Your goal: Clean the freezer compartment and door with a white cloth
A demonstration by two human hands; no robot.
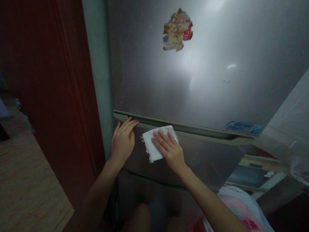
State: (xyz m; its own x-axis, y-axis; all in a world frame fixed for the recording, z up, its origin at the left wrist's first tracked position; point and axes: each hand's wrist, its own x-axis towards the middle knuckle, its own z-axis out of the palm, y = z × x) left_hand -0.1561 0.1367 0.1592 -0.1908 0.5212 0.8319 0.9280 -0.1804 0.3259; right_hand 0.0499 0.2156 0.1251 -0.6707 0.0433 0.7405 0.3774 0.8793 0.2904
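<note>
My right hand (168,149) presses a folded white cloth (153,152) against the middle drawer front (204,160) of a silver refrigerator (142,75). Its fingers lie flat over the cloth, pointing up and left. Loose threads hang from the cloth's left edge. To the left, my left hand (124,138) rests at the drawer's upper left corner, its fingers stretched along the top edge and holding nothing. A torn, food-patterned sticker (176,30) is on the upper door, and a blue label (244,127) sits near that door's lower right corner.
A dark red wooden door or frame (65,86) stands close on the left, beside a strip of pale green wall (99,53). Low on the right are a white plastic bag (244,207) with red print and a glass-fronted appliance (254,175). My knees (138,223) are near the lowest drawer.
</note>
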